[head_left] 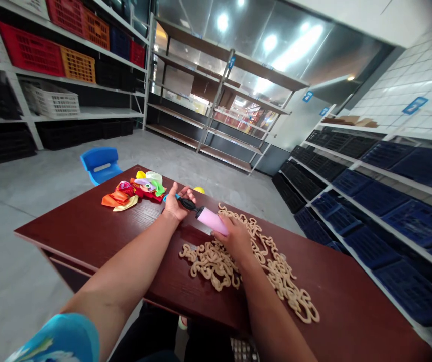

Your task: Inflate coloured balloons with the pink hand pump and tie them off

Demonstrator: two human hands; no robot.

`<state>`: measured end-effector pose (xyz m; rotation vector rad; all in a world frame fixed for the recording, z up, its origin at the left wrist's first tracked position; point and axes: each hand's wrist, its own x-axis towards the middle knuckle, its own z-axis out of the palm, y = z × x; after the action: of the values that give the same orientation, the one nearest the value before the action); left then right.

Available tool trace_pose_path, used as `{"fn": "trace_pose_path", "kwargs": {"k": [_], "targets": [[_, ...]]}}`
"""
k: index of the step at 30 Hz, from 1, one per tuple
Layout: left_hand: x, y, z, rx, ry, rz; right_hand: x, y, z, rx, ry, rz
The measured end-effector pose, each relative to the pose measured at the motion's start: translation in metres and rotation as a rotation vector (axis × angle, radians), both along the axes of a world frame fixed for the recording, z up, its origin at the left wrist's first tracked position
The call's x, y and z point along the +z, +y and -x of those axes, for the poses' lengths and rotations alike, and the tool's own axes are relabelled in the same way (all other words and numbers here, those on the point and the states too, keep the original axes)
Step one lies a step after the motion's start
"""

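Observation:
My right hand [234, 237] is wrapped round a pink cylinder with a black end, like a small hand pump [213, 221]. Its black end points left towards my left hand [177, 203]. That hand is palm up, fingers partly curled, around a black piece and a small blue thing [171, 197]; whether it grips them is hard to tell. Beige curly, squiggle-shaped pieces [216, 265] lie below and to the right of my right hand. Beyond my left hand is a pile of coloured balloons or cloths [120, 197], red, orange, yellow, purple and green.
Everything lies on a dark red table [84, 229]. A blue chair [101, 163] stands beyond its left edge, and a yellow round thing [199, 190] shows past the far edge. Shelves with crates [78, 65] line the left; shelves with dark blue crates [415, 216] line the right.

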<state>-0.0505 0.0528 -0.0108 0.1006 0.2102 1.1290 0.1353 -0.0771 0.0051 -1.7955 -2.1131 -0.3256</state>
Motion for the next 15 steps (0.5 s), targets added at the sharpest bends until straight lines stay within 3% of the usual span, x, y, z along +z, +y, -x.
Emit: {"fn": "trace_pose_path", "kwargs": {"k": [5, 9, 12, 15], "targets": [[-0.003, 0.005, -0.007, 0.041, 0.193, -0.026, -0.013, 0.002, -0.007, 0.03, 0.036, -0.029], [-0.002, 0.001, -0.009, 0.077, 0.209, -0.128, -0.013, 0.002, -0.007, 0.022, 0.073, -0.042], [0.007, -0.008, -0.008, 0.121, 0.195, -0.199, -0.014, 0.001, -0.009, 0.042, 0.116, -0.033], [0.026, -0.018, -0.012, 0.196, 0.223, -0.223, -0.016, 0.002, -0.011, 0.032, 0.16, -0.021]]}}
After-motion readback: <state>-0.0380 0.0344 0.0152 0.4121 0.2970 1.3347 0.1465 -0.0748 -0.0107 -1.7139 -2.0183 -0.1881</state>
